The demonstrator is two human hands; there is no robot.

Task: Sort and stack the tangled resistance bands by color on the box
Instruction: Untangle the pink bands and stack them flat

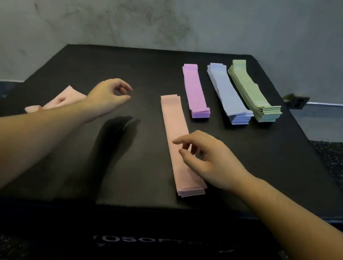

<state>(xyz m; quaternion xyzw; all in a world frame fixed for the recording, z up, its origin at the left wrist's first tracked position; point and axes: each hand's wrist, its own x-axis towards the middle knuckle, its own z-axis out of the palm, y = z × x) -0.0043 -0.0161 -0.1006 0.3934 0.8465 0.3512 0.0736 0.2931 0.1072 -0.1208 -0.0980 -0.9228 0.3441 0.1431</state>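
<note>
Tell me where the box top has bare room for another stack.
Bare black box top lies between the loose pink bands and the pink stack, and along the near right edge. Crowded at far right: purple stack, blue stack, green stack.

Both arms reach forward; left hand [108, 97] and right hand [209, 159] loosely curled, holding nothing.

box [169, 239] front face | white lettering, partly legible: "OSOFT" | remaining characters blurred, unreadable
</note>
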